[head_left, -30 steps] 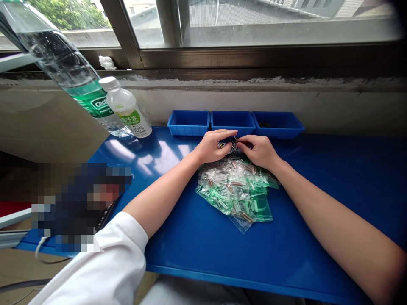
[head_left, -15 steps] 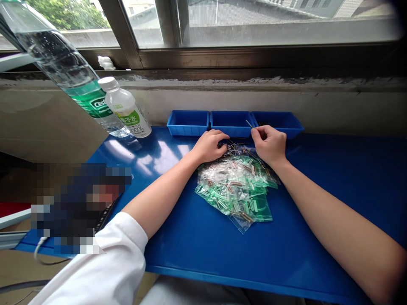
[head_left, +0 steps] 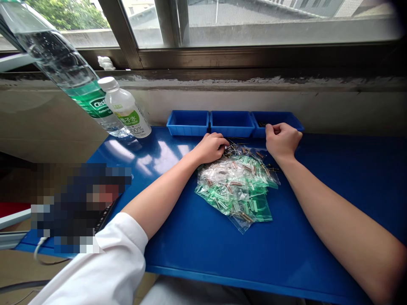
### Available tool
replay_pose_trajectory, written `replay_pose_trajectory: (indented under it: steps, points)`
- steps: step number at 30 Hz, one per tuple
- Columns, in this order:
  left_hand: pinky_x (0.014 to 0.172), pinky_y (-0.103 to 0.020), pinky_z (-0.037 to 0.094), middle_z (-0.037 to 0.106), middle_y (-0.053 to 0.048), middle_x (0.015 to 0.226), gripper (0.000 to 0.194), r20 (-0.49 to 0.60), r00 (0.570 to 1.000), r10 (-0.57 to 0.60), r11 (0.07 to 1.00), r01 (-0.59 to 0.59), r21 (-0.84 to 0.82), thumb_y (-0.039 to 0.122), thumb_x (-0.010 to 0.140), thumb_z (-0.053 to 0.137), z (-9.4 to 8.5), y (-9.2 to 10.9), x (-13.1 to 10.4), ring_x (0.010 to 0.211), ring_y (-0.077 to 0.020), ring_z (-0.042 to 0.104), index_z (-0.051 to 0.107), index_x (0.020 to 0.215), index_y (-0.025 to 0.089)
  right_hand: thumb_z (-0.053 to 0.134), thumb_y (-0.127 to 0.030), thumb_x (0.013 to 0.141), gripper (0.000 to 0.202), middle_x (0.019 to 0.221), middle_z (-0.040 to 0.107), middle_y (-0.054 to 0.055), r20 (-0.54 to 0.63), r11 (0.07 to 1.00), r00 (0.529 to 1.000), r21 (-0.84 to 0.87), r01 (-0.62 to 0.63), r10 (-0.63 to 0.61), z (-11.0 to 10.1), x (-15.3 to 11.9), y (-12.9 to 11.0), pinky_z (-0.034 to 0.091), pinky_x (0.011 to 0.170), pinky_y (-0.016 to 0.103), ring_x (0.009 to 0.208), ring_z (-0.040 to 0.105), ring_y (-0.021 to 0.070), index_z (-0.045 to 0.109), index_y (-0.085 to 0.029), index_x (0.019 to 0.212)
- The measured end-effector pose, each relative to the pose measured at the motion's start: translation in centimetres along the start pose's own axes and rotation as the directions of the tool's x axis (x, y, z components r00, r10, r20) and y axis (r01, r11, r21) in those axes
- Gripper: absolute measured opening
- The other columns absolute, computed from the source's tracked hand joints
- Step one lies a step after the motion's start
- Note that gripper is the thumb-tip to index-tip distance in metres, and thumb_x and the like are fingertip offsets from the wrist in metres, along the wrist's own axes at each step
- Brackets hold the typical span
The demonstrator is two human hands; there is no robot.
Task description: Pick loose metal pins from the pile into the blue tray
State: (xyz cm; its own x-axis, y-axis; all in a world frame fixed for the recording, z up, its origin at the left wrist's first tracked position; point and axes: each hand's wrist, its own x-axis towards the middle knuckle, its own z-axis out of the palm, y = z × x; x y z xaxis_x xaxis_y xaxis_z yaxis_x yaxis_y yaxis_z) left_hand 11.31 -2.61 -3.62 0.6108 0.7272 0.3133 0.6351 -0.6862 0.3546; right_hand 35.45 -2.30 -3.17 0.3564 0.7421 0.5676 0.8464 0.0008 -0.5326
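Thin dark metal pins (head_left: 233, 148) lie loose at the back edge of a pile of small clear and green plastic bags (head_left: 237, 182). My left hand (head_left: 211, 147) rests at the left side of the pins, fingers curled with the tips touching them. At the front edge of the right blue bin (head_left: 294, 121), my right hand (head_left: 282, 137) has thumb and forefinger pressed together; what they pinch, if anything, is too small to make out. Some dark pins (head_left: 262, 124) lie inside that bin, just left of my right fingertips.
Left and middle blue bins (head_left: 188, 129) (head_left: 232, 130) stand beside the right one against the wall. A large water bottle (head_left: 85, 99) and a small white bottle (head_left: 129, 111) stand at the back left of the blue table (head_left: 190, 241). A blurred patch covers the left edge.
My right hand has moved right, from in front of the middle bin to the right bin; the thin pin it held up no longer shows. My left hand's fingers have curled in slightly.
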Motion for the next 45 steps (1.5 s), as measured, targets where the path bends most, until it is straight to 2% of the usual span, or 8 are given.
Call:
replay_pose_trajectory:
  steps: [11,19,22,27,32,37,41,45]
  points:
    - [0.085,-0.040,0.037,0.062,-0.007,0.092,0.026,0.017,1.000,0.002,1.000,-0.003,0.026,0.018,0.080,0.046,-0.3,0.4,-0.1,0.094,-0.0236,0.056,0.070,0.090,0.019,0.060,-0.044,0.079,0.030,0.054,0.059,0.005,-0.041,0.990,0.992,0.070,0.121,-0.118,0.5,0.0,0.7,0.040,0.055,0.032,0.053,0.056,0.0199,0.058,-0.021,0.060]
    - [0.085,-0.040,0.034,0.064,-0.007,0.093,0.031,0.050,0.998,0.028,0.999,-0.030,0.036,0.010,0.078,0.042,-0.6,0.6,-0.2,0.097,-0.0236,0.055,0.070,0.090,0.020,0.059,-0.042,0.080,0.030,0.055,0.059,0.005,0.041,0.984,0.991,0.132,0.119,-0.126,0.0,-0.8,-0.8,0.041,0.056,0.033,0.053,0.056,0.0200,0.056,-0.021,0.059]
    - [0.083,-0.040,0.034,0.063,-0.007,0.093,0.032,0.060,0.997,0.056,0.996,-0.060,0.070,0.010,0.079,0.041,-0.7,0.7,-0.2,0.097,-0.0236,0.055,0.069,0.091,0.019,0.059,-0.042,0.081,0.030,0.055,0.060,0.005,0.084,0.970,0.980,0.182,0.162,-0.179,-0.2,-1.4,-1.6,0.041,0.056,0.032,0.053,0.057,0.0191,0.057,-0.021,0.060]
    - [0.083,-0.040,0.034,0.064,-0.007,0.095,0.030,0.076,0.996,0.051,0.996,-0.056,0.074,0.012,0.079,0.042,-0.8,0.9,-0.2,0.096,-0.0242,0.054,0.068,0.094,0.019,0.060,-0.040,0.081,0.027,0.058,0.064,0.004,0.207,0.925,0.924,0.277,0.261,-0.323,0.0,-2.3,-2.4,0.041,0.053,0.029,0.053,0.058,0.0174,0.063,-0.020,0.064]
    - [0.085,-0.040,0.033,0.064,-0.006,0.093,0.031,0.066,0.997,0.044,0.998,-0.047,0.031,0.009,0.078,0.042,-0.7,0.8,-0.2,0.098,-0.0235,0.055,0.068,0.092,0.020,0.059,-0.034,0.080,0.019,0.069,0.069,0.003,0.371,0.878,0.820,0.373,0.299,-0.436,0.1,-2.7,-2.5,0.043,0.054,0.027,0.058,0.060,0.0163,0.068,-0.019,0.073]
    - [0.088,-0.040,0.033,0.065,-0.005,0.093,0.031,0.042,0.998,0.053,0.998,-0.052,-0.026,0.008,0.083,0.041,-0.6,0.7,-0.2,0.098,-0.0219,0.056,0.067,0.095,0.021,0.058,-0.033,0.080,0.018,0.074,0.071,0.004,0.431,0.851,0.755,0.414,0.322,-0.495,0.2,-2.7,-2.4,0.044,0.054,0.027,0.060,0.060,0.0161,0.070,-0.019,0.077]
    - [0.088,-0.035,0.038,0.066,-0.004,0.096,0.025,-0.088,0.994,0.072,0.990,-0.082,-0.116,0.011,0.085,0.045,-0.3,0.2,-0.1,0.096,-0.0186,0.059,0.065,0.098,0.020,0.059,-0.030,0.080,0.016,0.075,0.070,0.004,0.434,0.843,0.748,0.442,0.308,-0.501,0.1,-2.8,-2.4,0.046,0.057,0.027,0.063,0.061,0.0162,0.070,-0.019,0.079]
    - [0.077,-0.026,0.048,0.067,-0.006,0.095,0.017,-0.231,0.968,0.096,0.956,-0.154,-0.250,0.014,0.087,0.049,-0.1,-0.1,0.1,0.087,-0.0144,0.063,0.065,0.093,0.017,0.061,-0.028,0.078,0.016,0.081,0.070,0.004,0.444,0.808,0.707,0.496,0.318,-0.551,-0.3,-2.9,-2.7,0.047,0.058,0.028,0.066,0.061,0.0167,0.070,-0.019,0.088]
